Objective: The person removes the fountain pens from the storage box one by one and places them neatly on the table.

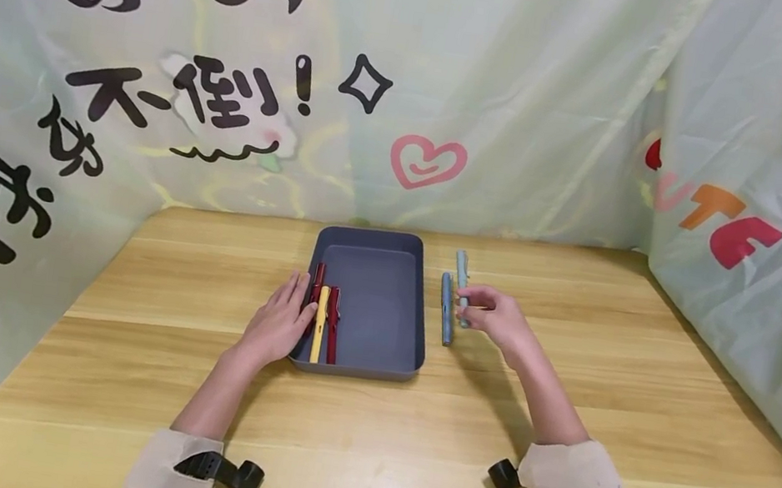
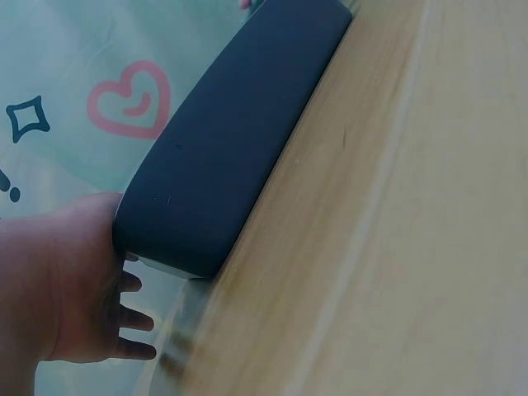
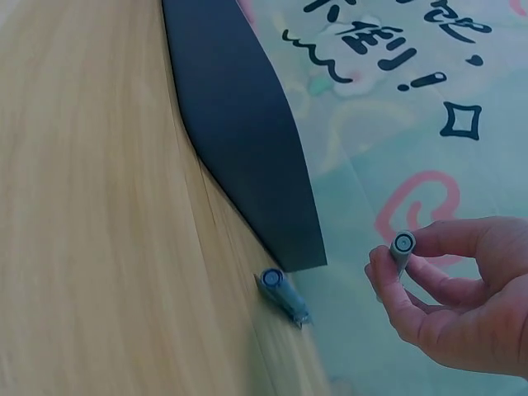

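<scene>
My left hand [image 1: 276,324] lies against the left wall of a dark blue-grey tray [image 1: 377,309], fingers extended and thumb at the rim. Inside, along that wall, lie a yellow pen [image 1: 320,326] and two dark red pens, one [image 1: 332,328] to its right and another [image 1: 319,274] partly covered by the hand. My right hand [image 1: 497,319] pinches a light blue pen [image 1: 462,265] between thumb and fingers, right of the tray. In the right wrist view this pen [image 3: 403,244] shows end-on, raised above the table. A darker blue pen [image 1: 446,311] lies between it and the tray.
The wooden table [image 1: 360,450] ends at a printed cloth backdrop [image 1: 532,113] behind and along both sides. Black wrist cameras sit at the left cuff [image 1: 242,476] and the right cuff [image 1: 504,476].
</scene>
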The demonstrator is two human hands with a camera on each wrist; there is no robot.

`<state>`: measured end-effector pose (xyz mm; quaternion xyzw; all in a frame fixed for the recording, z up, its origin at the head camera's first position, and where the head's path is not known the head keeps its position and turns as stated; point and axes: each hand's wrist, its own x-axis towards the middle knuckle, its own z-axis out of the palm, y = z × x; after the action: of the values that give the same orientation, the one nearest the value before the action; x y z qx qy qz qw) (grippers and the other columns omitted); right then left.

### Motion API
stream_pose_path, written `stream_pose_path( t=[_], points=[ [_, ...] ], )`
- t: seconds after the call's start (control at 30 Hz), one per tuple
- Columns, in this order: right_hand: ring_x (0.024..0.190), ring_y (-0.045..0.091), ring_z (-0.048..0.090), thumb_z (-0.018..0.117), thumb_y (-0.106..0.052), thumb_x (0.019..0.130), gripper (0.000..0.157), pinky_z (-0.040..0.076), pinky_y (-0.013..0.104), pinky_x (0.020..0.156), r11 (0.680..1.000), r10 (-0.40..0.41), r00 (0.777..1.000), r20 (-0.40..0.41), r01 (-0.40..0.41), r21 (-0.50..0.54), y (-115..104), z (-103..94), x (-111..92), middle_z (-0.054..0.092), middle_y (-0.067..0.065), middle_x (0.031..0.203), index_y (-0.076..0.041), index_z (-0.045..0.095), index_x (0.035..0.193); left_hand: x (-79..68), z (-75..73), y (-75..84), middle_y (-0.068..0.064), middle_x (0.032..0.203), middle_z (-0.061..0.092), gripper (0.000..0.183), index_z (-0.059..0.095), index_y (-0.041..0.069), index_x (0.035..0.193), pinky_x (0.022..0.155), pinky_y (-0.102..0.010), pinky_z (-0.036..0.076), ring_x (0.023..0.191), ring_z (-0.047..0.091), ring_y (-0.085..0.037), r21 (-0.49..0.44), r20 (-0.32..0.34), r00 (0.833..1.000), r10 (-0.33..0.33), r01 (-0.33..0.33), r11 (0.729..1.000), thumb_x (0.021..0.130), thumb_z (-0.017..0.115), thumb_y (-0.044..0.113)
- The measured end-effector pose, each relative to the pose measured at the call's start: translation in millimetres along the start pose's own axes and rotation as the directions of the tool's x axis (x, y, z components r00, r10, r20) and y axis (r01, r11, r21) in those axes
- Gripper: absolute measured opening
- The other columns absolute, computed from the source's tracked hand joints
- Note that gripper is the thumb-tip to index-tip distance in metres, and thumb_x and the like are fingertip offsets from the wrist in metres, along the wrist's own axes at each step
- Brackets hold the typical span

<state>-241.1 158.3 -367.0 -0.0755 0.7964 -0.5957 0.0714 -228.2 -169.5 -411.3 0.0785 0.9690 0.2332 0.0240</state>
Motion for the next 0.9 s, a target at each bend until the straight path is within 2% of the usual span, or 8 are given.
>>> stream_pose_path(
  t=[0.4, 0.73, 0.9],
  points=[
    [0.086, 0.014, 0.057, 0.051, 0.004, 0.088, 0.038, 0.049, 0.024, 0.076, 0.999, 0.045, 0.999, 0.004, -0.045, 0.025, 5.1, -6.7, 2.8, 0.048, 0.031, 0.118, 0.015, 0.044, 0.124, 0.1, 0.6, -1.5, -0.017, 0.151, 0.002, 0.059, 0.006, 0.006, 0.148, 0.101, -0.058, 0.018, 0.135, 0.010, -0.038, -0.010, -0.002, 1.000, 0.001, -0.001, 1.000, 0.101, 0.026, 0.035],
    [0.098, 0.029, 0.055, 0.050, 0.004, 0.090, 0.036, 0.048, 0.028, 0.079, 0.996, 0.091, 0.996, 0.013, -0.091, 0.001, 14.3, -8.7, 3.5, 0.048, 0.030, 0.116, 0.014, 0.044, 0.124, 0.0, 1.6, -1.0, -0.017, 0.151, 0.002, 0.059, 0.006, 0.006, 0.148, 0.101, -0.058, 0.018, 0.135, 0.010, -0.038, -0.005, -0.004, 1.000, 0.004, -0.004, 1.000, 0.101, 0.026, 0.035],
    [0.104, 0.036, 0.052, 0.050, 0.004, 0.090, 0.036, 0.048, 0.028, 0.080, 0.992, 0.123, 0.992, 0.022, -0.123, 0.034, 22.4, -9.0, 6.2, 0.047, 0.030, 0.117, 0.014, 0.043, 0.124, 0.2, 1.6, -1.0, -0.018, 0.151, 0.002, 0.059, 0.006, 0.005, 0.148, 0.101, -0.059, 0.018, 0.134, 0.010, -0.038, -0.006, -0.005, 1.000, 0.008, -0.008, 1.000, 0.101, 0.027, 0.034]
  ],
)
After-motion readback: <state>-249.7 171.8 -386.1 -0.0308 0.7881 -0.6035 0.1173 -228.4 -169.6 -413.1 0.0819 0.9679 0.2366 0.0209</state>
